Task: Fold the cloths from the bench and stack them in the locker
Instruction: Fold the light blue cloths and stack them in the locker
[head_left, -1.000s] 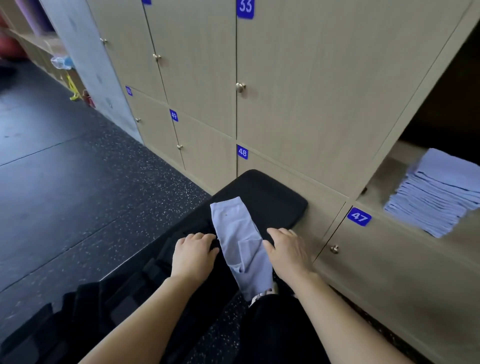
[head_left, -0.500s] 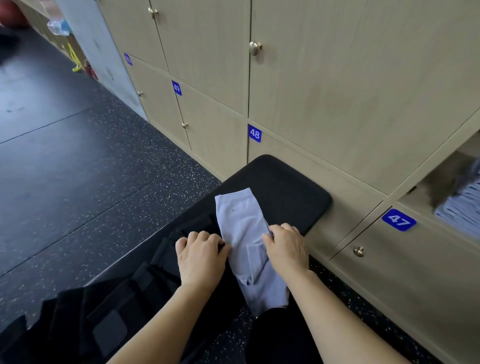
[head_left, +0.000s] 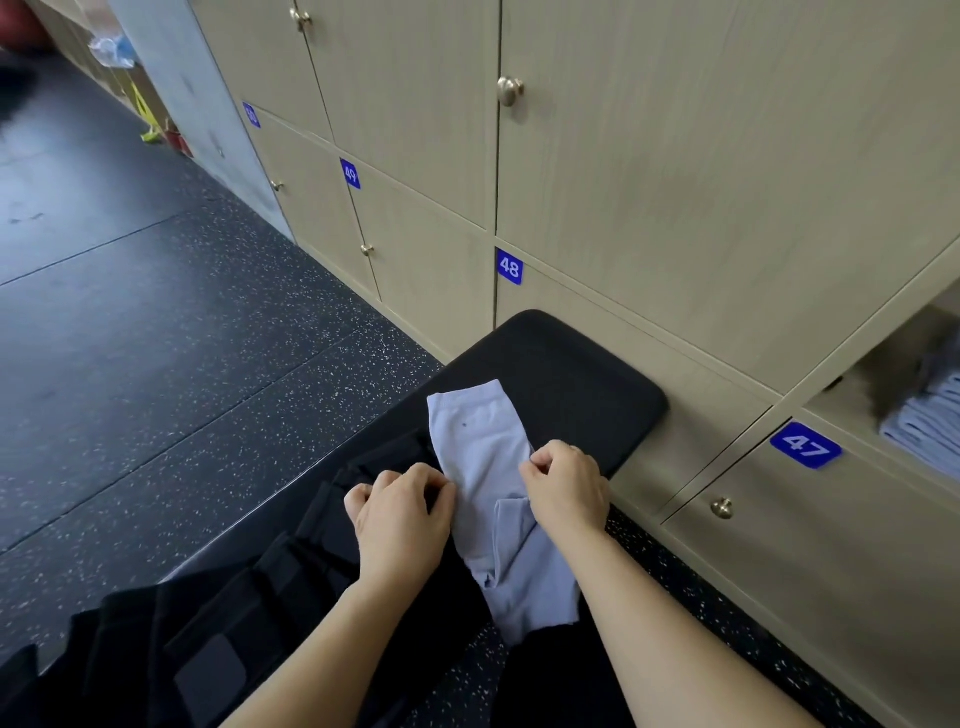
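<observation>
A pale blue cloth, folded into a long strip, lies on the black padded bench and hangs off its near edge. My left hand pinches the strip's left edge with curled fingers. My right hand pinches its right edge opposite. At the far right an open locker holds a stack of folded pale blue cloths, partly cut off by the frame.
Beige locker doors with blue number plates 47, 48 and 49 line the wall behind the bench. Dark speckled floor spreads to the left. Black clothing or a bag lies on the bench's near end.
Both hands have gone from lying flat beside the strip to pinching its edges with curled fingers. The view has shifted left, so most of the open locker has left the frame.
</observation>
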